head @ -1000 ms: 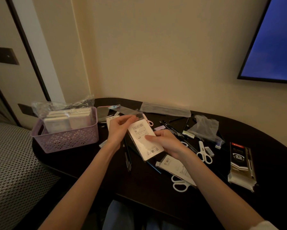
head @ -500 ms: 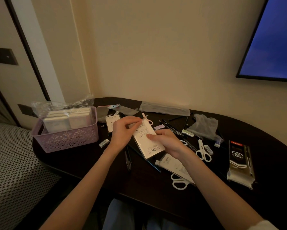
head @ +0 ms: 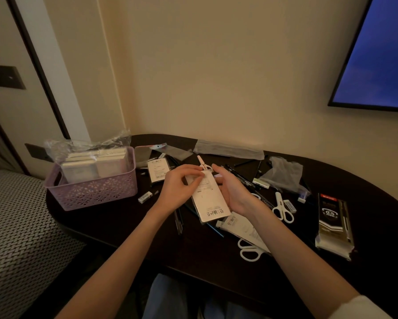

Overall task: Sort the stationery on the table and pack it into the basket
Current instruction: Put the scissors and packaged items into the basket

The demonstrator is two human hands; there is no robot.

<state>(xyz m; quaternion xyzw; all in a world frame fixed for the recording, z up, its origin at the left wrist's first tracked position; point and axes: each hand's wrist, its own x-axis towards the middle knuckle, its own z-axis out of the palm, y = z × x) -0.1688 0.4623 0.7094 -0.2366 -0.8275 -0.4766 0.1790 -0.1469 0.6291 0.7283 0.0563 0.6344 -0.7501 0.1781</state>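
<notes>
Both hands hold a white flat packet (head: pixel 209 202) above the dark table (head: pixel 115 217). My left hand (head: pixel 178 188) pinches its top left corner. My right hand (head: pixel 233 192) cups the packet's right side from behind, fingers curled round it. A lilac openwork basket (head: pixel 94 192) stands at the table's left end with wrapped white packs (head: pixel 94 165) inside. Loose on the table lie another white packet (head: pixel 157 172), white scissors (head: pixel 283 209), a second pair of scissors (head: pixel 249 250), a small eraser (head: pixel 145 196), dark pens (head: pixel 178 221) and a black 0.5 mm lead box (head: pixel 333 223).
Clear plastic bags (head: pixel 283 174) and a grey sleeve (head: pixel 228 149) lie along the back of the table near the wall. A screen (head: pixel 377 54) hangs on the wall at the right. A patterned bed or seat (head: pixel 16 226) is left of the table.
The packet has been turned more upright and lifted slightly toward the far side. My left hand moved from its upper edge to pinching the top left corner; my right hand slid along its right side.
</notes>
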